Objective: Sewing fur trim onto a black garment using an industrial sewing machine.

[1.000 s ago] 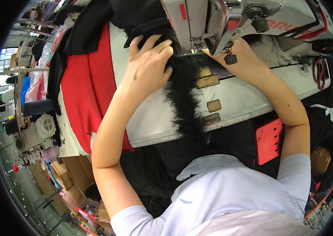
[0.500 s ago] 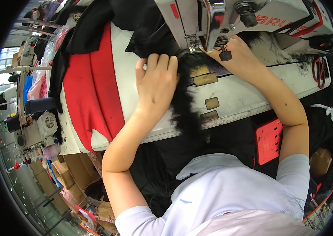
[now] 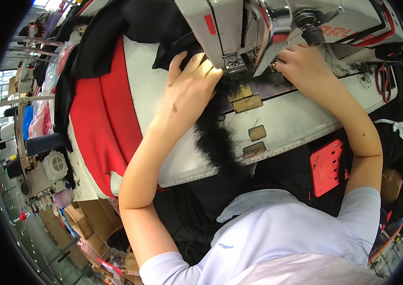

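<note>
A white sewing machine (image 3: 201, 31) stands over the worktable, its needle area lit. Left of the needle, my left hand (image 3: 189, 90) lies on black fabric (image 3: 139, 21) and a strip of black fur trim (image 3: 218, 137). Its thumb stands apart from the stretched fingers, whose tips reach the machine head. The fur strip runs from under the needle area down over the table's near edge. Right of the metal presser parts, my right hand (image 3: 308, 71) is closed, its fingertips bent beside the machine. What they hold, if anything, is hidden.
Red fabric (image 3: 101, 109) lies on the white table (image 3: 163, 164) at the left. Red-handled scissors (image 3: 384, 83) rest at the table's right end. A red perforated plate (image 3: 326, 167) sits below the near edge. Cardboard boxes (image 3: 99, 216) stand at the lower left.
My right hand has moved right, away from the needle. My left hand has shifted slightly up, its thumb now spread from its fingers. The fur strip's lower part has shifted slightly.
</note>
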Tool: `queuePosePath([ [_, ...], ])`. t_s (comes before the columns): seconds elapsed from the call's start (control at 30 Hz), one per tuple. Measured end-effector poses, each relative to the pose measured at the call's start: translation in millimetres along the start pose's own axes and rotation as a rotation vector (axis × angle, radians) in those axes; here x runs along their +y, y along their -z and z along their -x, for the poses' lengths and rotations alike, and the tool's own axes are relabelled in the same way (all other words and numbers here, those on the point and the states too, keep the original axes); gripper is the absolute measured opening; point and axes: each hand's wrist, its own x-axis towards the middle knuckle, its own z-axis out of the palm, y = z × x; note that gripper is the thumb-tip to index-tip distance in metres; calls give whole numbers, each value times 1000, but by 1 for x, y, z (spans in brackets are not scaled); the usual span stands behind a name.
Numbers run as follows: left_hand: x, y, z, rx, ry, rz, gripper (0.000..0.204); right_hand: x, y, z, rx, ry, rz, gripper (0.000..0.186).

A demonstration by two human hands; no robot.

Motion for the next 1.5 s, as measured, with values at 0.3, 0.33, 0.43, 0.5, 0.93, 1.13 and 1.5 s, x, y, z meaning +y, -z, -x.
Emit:
queuePosePath([
  [0.3, 9, -20, 2, 224, -20, -167, 20, -24, -8, 1, 92, -16, 40, 9],
  [0.33, 10, -20, 1, 215, -24, -154, 20, -26, -13, 0, 89, -17, 41, 9],
  [0.43, 7, -25, 3, 249, -18, -139, 20, -22, -23, -4, 137, 13, -56, 6],
  [0.5, 8, -25, 3, 260, -24, -145, 20, -12, -24, -3, 195, 56, -251, 16],
  [0.93, 12, -29, 4, 307, -29, -170, 15, -17, -28, -3, 244, 8, -188, 5],
  [1.13, 10, -31, -2, 301, 13, -225, 15, -14, -22, -8, 248, -26, -112, 10],
  [1.5, 23, -21, 9, 190, -39, -268, 29, -18, -19, -4, 198, -55, -24, 13],
])
